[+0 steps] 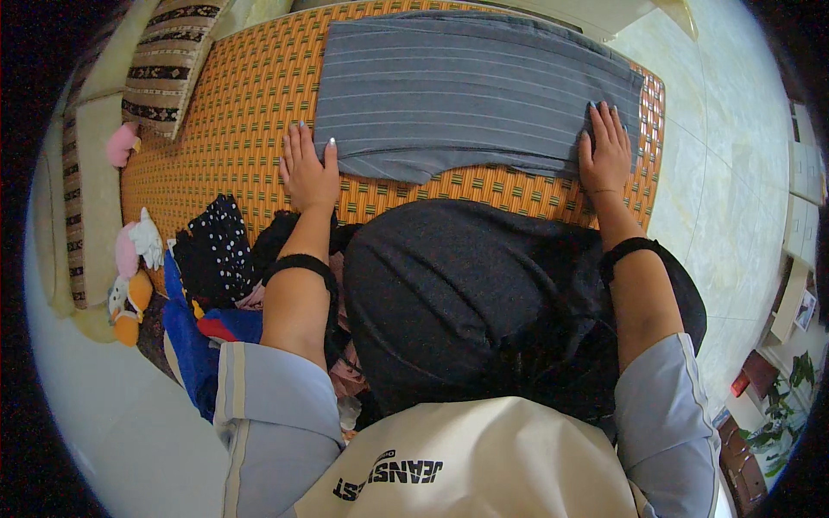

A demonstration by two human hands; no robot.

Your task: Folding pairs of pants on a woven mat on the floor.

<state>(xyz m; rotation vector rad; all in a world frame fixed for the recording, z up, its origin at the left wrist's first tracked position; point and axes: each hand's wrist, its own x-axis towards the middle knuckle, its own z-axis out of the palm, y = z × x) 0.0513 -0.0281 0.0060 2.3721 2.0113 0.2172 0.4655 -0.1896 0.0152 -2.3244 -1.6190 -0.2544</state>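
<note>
Spread flat before me is a grey garment (466, 97) with thin pale stripes, apparently folded trousers, though the picture does not settle it. It lies on a woven orange-brown mat (259, 97). My left hand (309, 169) rests palm down at the garment's left edge, the thumb on the cloth and the other fingers over the mat. Near the right end, my right hand (607, 152) lies flat on the cloth with its fingers apart. Neither hand holds anything. The garment's lower edge curves upward between the hands.
Left of my lap is a pile of clothes, with a black polka-dot cloth (227, 252) and a blue garment (184, 330). Plush toys (133, 307) and a patterned cushion (171, 65) lie along the left. Tiled floor (712, 194) runs past the mat's right edge.
</note>
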